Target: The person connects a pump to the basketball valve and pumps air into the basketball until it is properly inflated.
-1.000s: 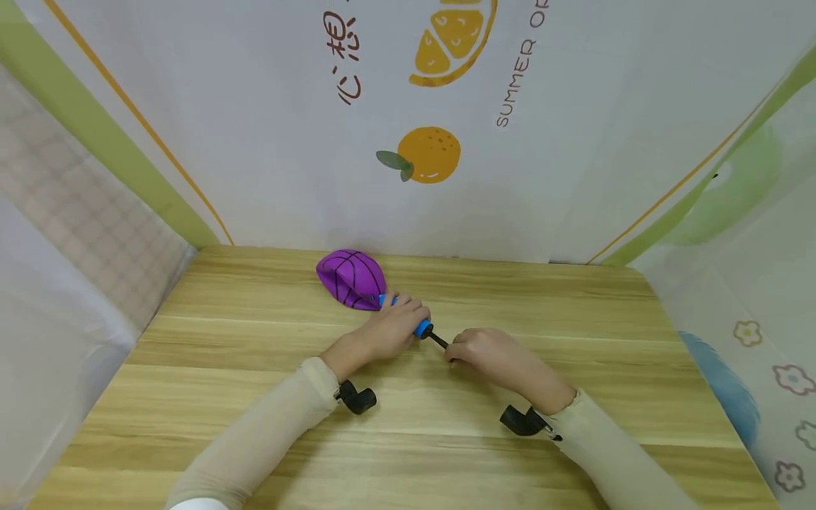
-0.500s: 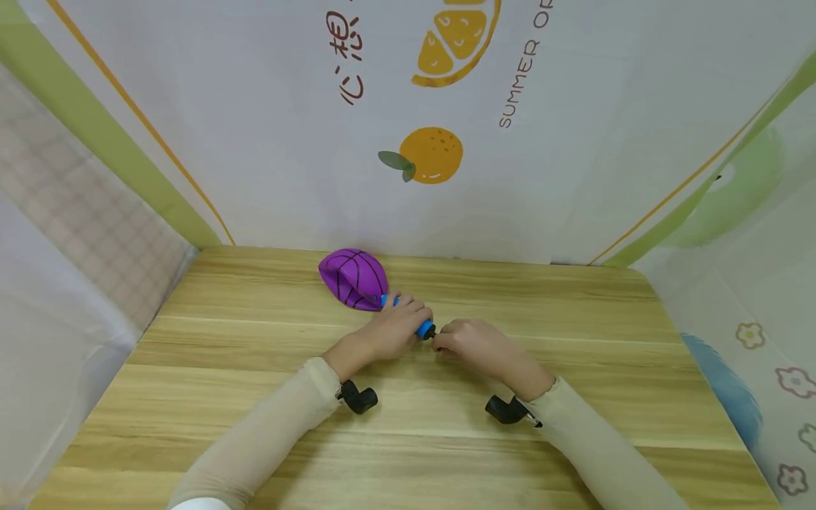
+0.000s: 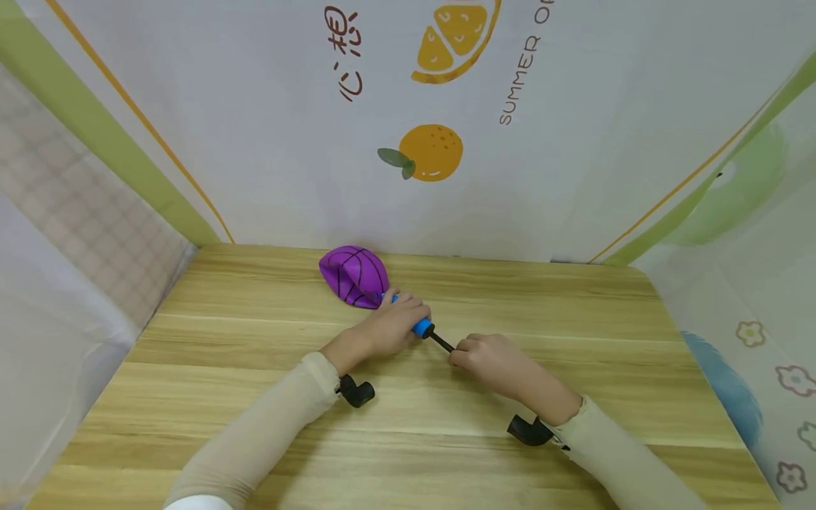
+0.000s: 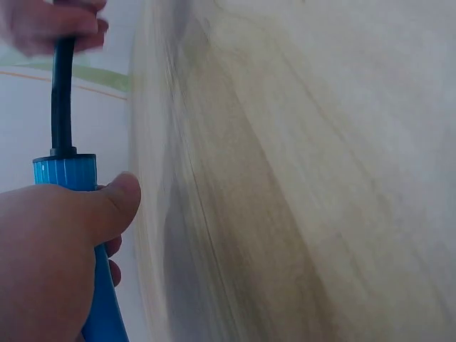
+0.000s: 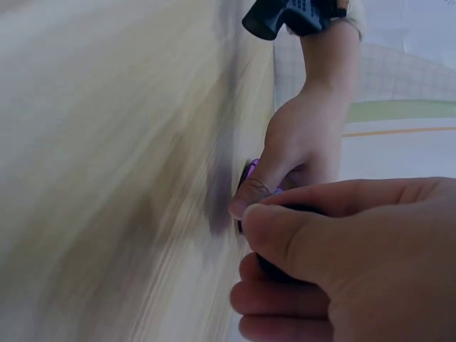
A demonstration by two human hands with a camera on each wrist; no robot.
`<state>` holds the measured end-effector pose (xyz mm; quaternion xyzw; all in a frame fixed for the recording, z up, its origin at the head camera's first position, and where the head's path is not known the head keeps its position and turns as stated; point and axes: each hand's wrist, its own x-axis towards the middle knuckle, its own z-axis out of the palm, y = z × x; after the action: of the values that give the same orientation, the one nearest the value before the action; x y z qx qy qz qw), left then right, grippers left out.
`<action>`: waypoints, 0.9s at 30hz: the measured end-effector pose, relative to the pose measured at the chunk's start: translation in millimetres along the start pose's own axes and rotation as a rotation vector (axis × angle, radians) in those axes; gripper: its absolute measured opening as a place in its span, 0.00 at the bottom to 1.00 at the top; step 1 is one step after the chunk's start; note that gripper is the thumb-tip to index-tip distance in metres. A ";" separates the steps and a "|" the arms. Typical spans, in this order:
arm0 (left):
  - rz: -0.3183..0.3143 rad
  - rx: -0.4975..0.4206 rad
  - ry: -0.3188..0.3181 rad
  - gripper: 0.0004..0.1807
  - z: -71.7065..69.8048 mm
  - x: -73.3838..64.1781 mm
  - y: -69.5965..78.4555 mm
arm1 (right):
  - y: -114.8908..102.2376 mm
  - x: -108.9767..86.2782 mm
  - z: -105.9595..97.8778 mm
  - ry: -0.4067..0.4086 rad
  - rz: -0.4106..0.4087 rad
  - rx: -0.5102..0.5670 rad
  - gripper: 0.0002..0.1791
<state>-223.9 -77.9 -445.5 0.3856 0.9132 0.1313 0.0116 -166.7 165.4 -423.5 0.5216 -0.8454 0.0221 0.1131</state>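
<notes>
A purple ball (image 3: 354, 275) with black lines, partly caved in, lies near the back edge of the table. Attached at its near side is a blue hand pump (image 3: 423, 327) with a black rod (image 3: 441, 343). My left hand (image 3: 389, 327) grips the pump's blue barrel (image 4: 107, 306), thumb along its side in the left wrist view. The right hand (image 3: 491, 363) holds the rod's outer end; in the right wrist view thumb and fingers curl round a black handle (image 5: 274, 269), mostly hidden. A length of rod shows between the two hands. The left hand covers most of the barrel.
The wood-grain table (image 3: 408, 453) spreads around both hands. A white curtain (image 3: 293, 177) with printed oranges hangs right behind the table's back edge. Each wrist carries a black camera mount (image 3: 530, 430).
The right hand pushed in toward the left hand, hiding most of the rod, then drew back out to the right, so the rod shows again. Left hand and ball stay almost in place.
</notes>
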 end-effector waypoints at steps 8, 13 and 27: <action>0.014 0.006 0.018 0.10 -0.2 -2.1 -2.5 | -6.4 -25.7 -14.1 -0.039 0.005 0.045 0.06; 0.010 0.019 0.009 0.10 -0.1 -1.9 -0.4 | -7.8 -31.0 -18.7 -0.059 0.012 0.066 0.05; -0.016 0.070 -0.003 0.12 -0.3 -1.2 7.2 | 1.6 3.7 -7.2 -0.056 0.028 0.035 0.05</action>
<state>-218.0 -74.0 -443.5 0.3785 0.9203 0.0984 0.0005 -168.5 164.0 -415.5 0.5119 -0.8550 0.0239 0.0798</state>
